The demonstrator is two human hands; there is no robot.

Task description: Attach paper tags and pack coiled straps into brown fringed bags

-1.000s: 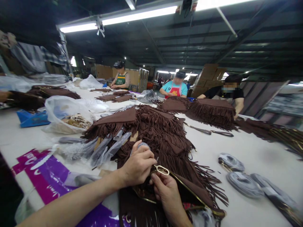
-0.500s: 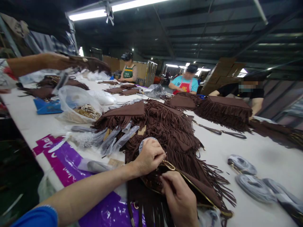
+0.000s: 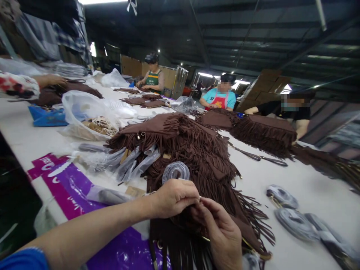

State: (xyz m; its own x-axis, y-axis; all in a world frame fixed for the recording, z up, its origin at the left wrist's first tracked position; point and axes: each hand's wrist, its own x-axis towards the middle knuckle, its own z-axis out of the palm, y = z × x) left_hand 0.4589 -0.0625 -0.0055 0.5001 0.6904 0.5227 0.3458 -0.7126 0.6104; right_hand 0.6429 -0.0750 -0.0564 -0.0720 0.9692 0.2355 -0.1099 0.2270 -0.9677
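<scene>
Above a brown fringed bag [image 3: 250, 228] with a gold-coloured zip edge, my two hands meet at the fingertips. My left hand [image 3: 178, 197] reaches in from the left, its thumb and fingers pinched together. Fingers bent and pressed inward, my right hand [image 3: 222, 227] touches it from the right. A tiny pale bit shows where the fingertips join; what they hold is too small to name. Just behind my left hand lies a plastic-wrapped coil [image 3: 176, 171]. The bag's opening is mostly hidden beneath my hands.
Fringed bags [image 3: 165, 125] are heaped ahead. Wrapped coils [image 3: 295, 223] lie at right, and a purple plastic bag [image 3: 123, 247] at left. Behind it stand a clear bag [image 3: 70, 108] of strings and a blue box [image 3: 47, 117]. Several co-workers surround the white table [image 3: 17, 131].
My right hand has risen to meet my left at the fingertips. The gold-coloured clasp between them is now hidden. At far left, a co-worker's outstretched hand has drawn back to the brown bags.
</scene>
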